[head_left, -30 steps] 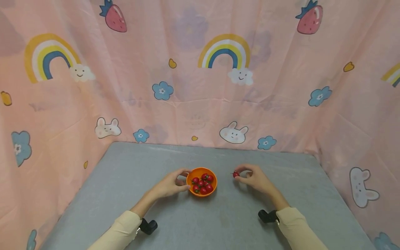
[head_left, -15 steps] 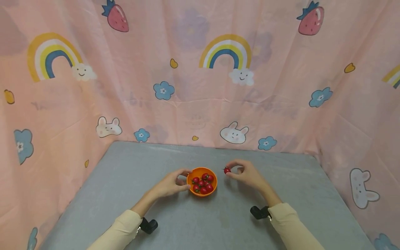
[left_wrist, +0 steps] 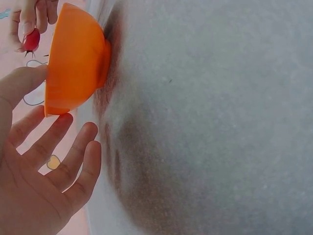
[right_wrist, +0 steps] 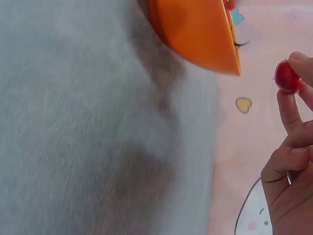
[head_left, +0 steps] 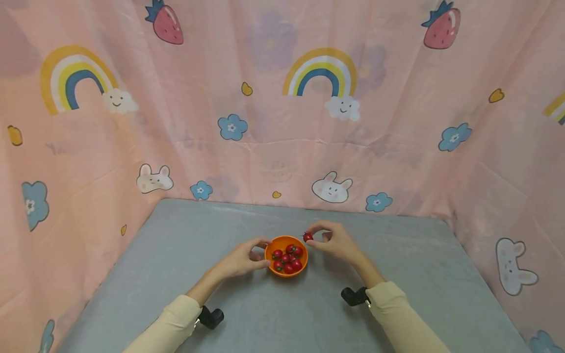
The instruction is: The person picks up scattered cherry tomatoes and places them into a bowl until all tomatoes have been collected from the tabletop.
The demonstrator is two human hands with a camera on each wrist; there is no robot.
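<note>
An orange bowl [head_left: 286, 272] with several red cherry tomatoes [head_left: 288, 268] in it stands on the table. At its left side, my left hand [head_left: 240, 258] holds the rim between thumb and fingers; in the left wrist view the ring and little fingers stay off the bowl. Just beyond the bowl's right rim, my right hand [head_left: 335, 241] pinches one cherry tomato [head_left: 308, 237] between thumb and fingertips. That tomato [right_wrist: 286, 77] hangs apart from the bowl in the right wrist view, its green calyx partly hidden.
The grey table [head_left: 220, 314] reaches back to a pink patterned curtain [head_left: 282, 162], which also runs along both sides. A black wrist-worn device [head_left: 353, 296] sits at my right wrist, and another black device [head_left: 211, 318] at my left.
My right hand has moved left and slightly away from me, bringing the cherry tomato from the open table to the bowl's right rim. The left hand and bowl have stayed put.
</note>
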